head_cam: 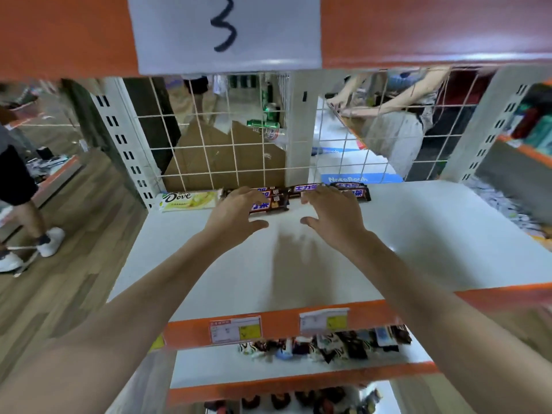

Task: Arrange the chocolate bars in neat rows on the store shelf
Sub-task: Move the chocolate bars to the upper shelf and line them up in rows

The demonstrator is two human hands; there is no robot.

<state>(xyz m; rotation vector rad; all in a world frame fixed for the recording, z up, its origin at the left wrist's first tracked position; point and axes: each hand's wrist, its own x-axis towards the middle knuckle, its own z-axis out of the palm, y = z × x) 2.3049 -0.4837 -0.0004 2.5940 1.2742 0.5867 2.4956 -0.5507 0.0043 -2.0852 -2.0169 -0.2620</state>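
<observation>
While both hands hover with fingers spread, the left hand (pixel 236 215) touches the brown foil-wrapped chocolate bars (pixel 301 194). The right hand (pixel 334 216) grasps nothing above the white metal shelf (pixel 418 234).

Wire grid (pixel 227 150) blocks behind (apparently); shelf (pixel 418 234) front lies open.

I see a white shelf (pixel 388 234) with an orange front edge; brown chocolate bars (pixel 298 194) and a pale Dove bar (pixel 188 200) lie along its back

Dark brown chocolate bars (pixel 298 194) lie flat in a rough row at the back of the white shelf (pixel 418 234), seemingly overlapping, beside a pale yellow bar (pixel 188 200).
</observation>
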